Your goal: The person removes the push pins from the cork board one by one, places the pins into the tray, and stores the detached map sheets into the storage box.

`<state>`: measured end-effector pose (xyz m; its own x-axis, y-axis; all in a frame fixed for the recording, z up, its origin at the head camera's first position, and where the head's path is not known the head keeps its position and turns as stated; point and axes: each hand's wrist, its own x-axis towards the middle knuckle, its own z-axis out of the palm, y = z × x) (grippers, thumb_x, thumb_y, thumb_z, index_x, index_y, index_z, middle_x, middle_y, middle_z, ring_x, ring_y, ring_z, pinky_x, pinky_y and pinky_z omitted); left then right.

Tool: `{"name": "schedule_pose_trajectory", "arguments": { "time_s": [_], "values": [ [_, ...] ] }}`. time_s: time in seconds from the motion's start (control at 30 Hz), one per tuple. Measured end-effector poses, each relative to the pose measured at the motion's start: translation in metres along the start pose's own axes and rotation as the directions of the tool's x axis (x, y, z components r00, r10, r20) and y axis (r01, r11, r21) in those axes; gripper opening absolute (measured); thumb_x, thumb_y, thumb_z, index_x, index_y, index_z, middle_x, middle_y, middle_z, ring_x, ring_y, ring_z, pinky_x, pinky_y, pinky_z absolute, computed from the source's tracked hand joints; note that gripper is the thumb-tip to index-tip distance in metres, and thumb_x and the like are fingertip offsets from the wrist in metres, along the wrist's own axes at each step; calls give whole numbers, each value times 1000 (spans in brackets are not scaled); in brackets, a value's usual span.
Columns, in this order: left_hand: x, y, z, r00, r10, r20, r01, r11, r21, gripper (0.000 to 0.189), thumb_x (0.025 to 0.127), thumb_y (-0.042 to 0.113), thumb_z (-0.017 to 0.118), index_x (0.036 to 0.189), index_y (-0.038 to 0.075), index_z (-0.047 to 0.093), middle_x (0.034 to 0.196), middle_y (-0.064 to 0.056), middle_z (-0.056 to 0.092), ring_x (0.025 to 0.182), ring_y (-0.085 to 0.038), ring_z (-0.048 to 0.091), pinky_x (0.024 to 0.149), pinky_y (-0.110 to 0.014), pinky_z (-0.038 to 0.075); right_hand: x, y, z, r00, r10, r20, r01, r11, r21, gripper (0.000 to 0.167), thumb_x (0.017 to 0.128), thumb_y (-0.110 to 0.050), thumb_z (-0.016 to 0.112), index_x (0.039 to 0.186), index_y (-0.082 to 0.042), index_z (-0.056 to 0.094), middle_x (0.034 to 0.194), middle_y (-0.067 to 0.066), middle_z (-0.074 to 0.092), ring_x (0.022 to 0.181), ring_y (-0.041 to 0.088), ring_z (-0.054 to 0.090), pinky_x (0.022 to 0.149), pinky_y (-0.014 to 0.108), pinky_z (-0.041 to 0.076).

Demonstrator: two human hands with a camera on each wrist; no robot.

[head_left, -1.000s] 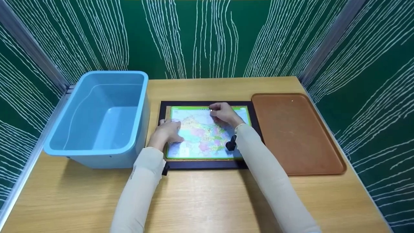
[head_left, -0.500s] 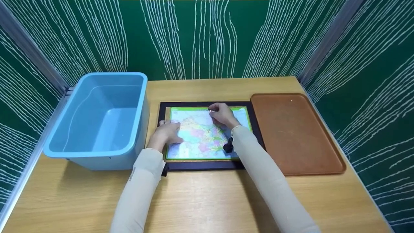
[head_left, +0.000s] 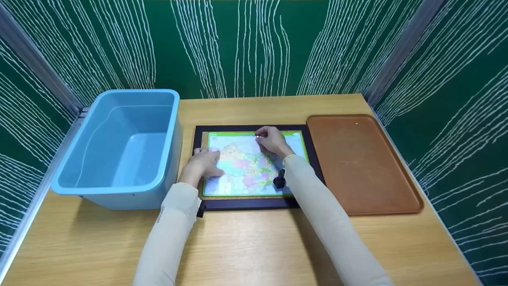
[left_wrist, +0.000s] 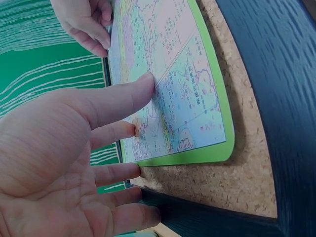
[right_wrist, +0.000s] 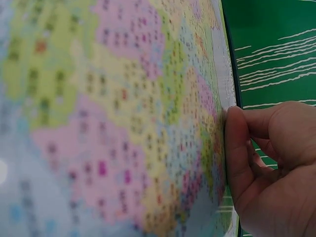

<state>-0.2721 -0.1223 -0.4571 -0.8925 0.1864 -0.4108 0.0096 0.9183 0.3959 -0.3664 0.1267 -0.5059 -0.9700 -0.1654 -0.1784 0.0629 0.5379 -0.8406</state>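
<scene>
A colourful map [head_left: 240,174] with a green border lies on a cork board [left_wrist: 247,180] in a dark frame [head_left: 248,204]. My left hand [head_left: 201,163] rests at its left side, fingers spread. In the left wrist view the thumb [left_wrist: 126,100] lies over the map and the other fingertips reach its edge and the board. My right hand [head_left: 273,140] is at the map's top edge, thumb and forefinger together around a tiny white object [head_left: 257,136]; I cannot tell its kind. In the right wrist view the right fingers [right_wrist: 238,148] hide what they pinch.
A deep blue plastic tub [head_left: 115,188] stands on the wooden table [head_left: 246,246], left of the frame. On the right lies a brown tray [head_left: 365,167], close against the frame, with a tiny white speck [head_left: 356,123] near its far edge. Green walls enclose the back and sides.
My right wrist and forearm have shifted slightly left and lower, while the fingertips stay at the map's top edge. My left hand keeps its place. The head view has moved a little.
</scene>
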Motion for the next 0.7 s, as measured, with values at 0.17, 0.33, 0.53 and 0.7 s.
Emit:
{"name": "schedule_pose_trajectory", "arguments": {
  "time_s": [0.17, 0.33, 0.53, 0.7],
  "values": [
    [0, 1, -1, 1000, 0, -1, 0, 1000, 10, 63, 94, 33, 72, 150, 13, 50, 162, -26, 24, 135, -41, 28, 107, -59, 36, 0, 0, 0, 1000, 10, 2, -11, 1000, 14, 17, 102, -14, 62, 117, -10, 69, 106, 8, 65, 85, 23, 62, 74, 35, 51],
    [1, 0, -1, 1000, 1, 3, -1, 1000, 13, 67, 94, 35, 72, 153, 14, 47, 163, -25, 21, 137, -41, 26, 109, -60, 34, 1, 0, 0, 1000, 29, 3, -29, 999, 23, 16, 102, -14, 62, 116, -11, 68, 105, 7, 64, 83, 22, 62, 71, 32, 51],
    [-1, -6, 0, 999, 28, 19, -29, 999, 42, 74, 95, 40, 67, 159, 17, 38, 166, -24, 14, 149, -45, 12, 114, -65, 22, 0, 0, -1, 998, 65, 9, -65, 993, 103, 17, 102, -14, 62, 117, -9, 66, 102, 9, 61, 76, 21, 60, 65, 31, 54],
    [-3, -8, 3, 999, 33, -11, -32, 990, 134, 76, 96, 47, 61, 161, 20, 32, 166, -23, 15, 152, -45, 10, 115, -64, 21, 0, 0, 0, 999, 38, -1, -37, 995, 88, 18, 102, -15, 61, 118, -8, 67, 101, 8, 60, 75, 19, 59, 64, 29, 53]
  ]
}}
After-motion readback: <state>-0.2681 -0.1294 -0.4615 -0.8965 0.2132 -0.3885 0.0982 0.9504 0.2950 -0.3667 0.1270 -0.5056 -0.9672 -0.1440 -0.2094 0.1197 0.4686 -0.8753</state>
